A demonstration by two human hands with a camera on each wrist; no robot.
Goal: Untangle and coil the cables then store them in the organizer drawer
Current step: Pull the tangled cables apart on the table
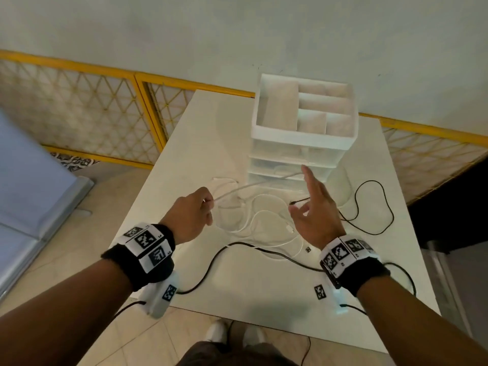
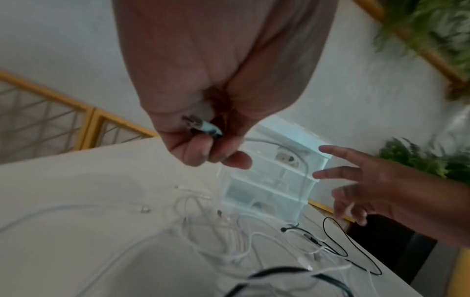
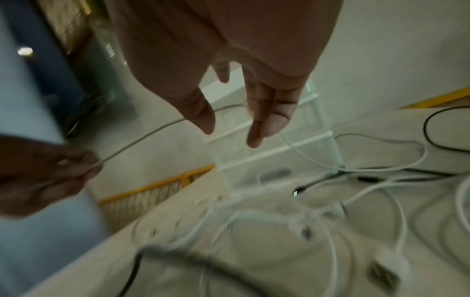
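The left hand [image 1: 191, 215] is pinching the plug end of a white cable [image 1: 266, 182], which is stretching rightward toward the drawer organizer [image 1: 303, 133] on the table [image 1: 253, 291]. The right hand [image 1: 315, 215] is hovering with fingers spread, holding nothing. Loose white cables [image 1: 264, 223] and a black cable [image 1: 375, 207] are lying tangled below; the organizer's top tray compartments are showing nothing inside.

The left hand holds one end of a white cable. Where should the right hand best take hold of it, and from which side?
Probably on the raised span of the white cable between left hand and right hand, in front of the organizer. There it hangs clear of the tangle, so the open right hand can close on it from the right.
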